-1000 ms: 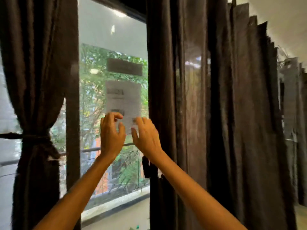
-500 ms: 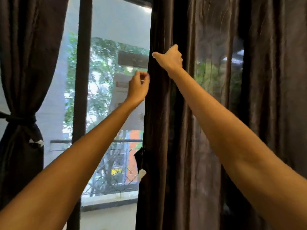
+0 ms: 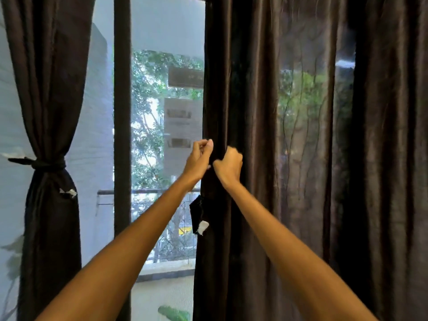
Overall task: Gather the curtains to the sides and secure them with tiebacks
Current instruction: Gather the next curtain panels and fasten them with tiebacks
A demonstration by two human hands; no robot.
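Gathering the right curtain [image 3: 266, 135]: my left hand [image 3: 199, 158] and right hand [image 3: 229, 167] grip its edge (left curtain [image 3: 46, 89] tied). Next, bunch rightward.

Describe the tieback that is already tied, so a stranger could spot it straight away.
Start at the window frame's dark upright post and look left to the left curtain, gathered at the picture's edge. The tieback is the dark knotted band pinching it into a waist; the right curtain hangs loose with no band.
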